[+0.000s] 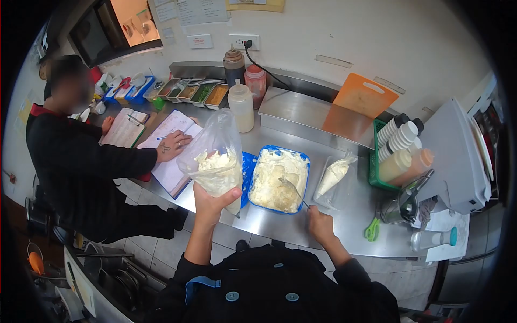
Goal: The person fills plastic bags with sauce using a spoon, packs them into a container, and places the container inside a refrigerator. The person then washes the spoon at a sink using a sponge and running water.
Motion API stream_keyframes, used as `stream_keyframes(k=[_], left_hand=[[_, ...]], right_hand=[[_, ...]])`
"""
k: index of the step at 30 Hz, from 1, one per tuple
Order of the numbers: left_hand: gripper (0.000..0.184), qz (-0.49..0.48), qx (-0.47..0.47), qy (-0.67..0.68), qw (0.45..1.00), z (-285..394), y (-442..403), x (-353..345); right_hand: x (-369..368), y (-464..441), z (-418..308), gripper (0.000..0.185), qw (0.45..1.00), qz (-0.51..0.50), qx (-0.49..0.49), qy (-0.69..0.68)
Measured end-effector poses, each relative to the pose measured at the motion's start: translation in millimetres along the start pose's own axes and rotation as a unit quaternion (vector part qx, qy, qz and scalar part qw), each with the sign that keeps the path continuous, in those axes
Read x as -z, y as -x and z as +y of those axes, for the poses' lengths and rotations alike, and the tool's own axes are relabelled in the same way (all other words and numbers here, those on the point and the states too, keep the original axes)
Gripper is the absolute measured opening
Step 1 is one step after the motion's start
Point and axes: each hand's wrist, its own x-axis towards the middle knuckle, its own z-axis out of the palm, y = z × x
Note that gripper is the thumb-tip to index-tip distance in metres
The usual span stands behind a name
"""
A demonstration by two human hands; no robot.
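My left hand [211,202] is closed around a clear plastic bag [229,137], held upright with its mouth open and a mass of pale cream [215,162] inside. In my right hand [321,225] is the handle of a metal spoon [297,195]. The spoon's bowl end rests in thick whipped cream [270,175] filling a rectangular blue tub [308,171]. Part of a blue lid [247,173] shows between the bag and the tub. Right of the tub, a filled piping bag [334,176] lies in a clear shallow tray [350,185].
A co-worker [81,140] stands at left, one hand on an open notebook [175,175]. Squeeze bottles [240,107] and topping pans [202,94] line the back. On the right are a green basket [375,161] of cups, green-handled scissors [371,230] and a clear jar [431,239].
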Motion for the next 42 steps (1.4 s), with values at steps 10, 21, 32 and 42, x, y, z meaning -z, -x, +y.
stream_keyframes(k=[10, 21, 32, 42], left_hand=[[0.088, 0.004, -0.006, -0.013, 1.000, 7, 4, 3], [0.090, -0.001, -0.025, -0.041, 0.999, 15, 6, -3], [0.095, -0.040, -0.075, -0.146, 0.986, 9, 11, 5], [0.088, -0.108, -0.138, -0.242, 0.954, 27, 11, -5]], right_hand=[[3, -2, -5, 0.006, 1.000, 0.004, -0.004, -0.001], [7, 3, -8, 0.010, 0.997, -0.029, -0.049, -0.042], [77, -22, -33, 0.019, 0.951, 0.133, -0.097, -0.260], [266, -75, -156, 0.036, 0.940, 0.228, 0.218, 0.126]])
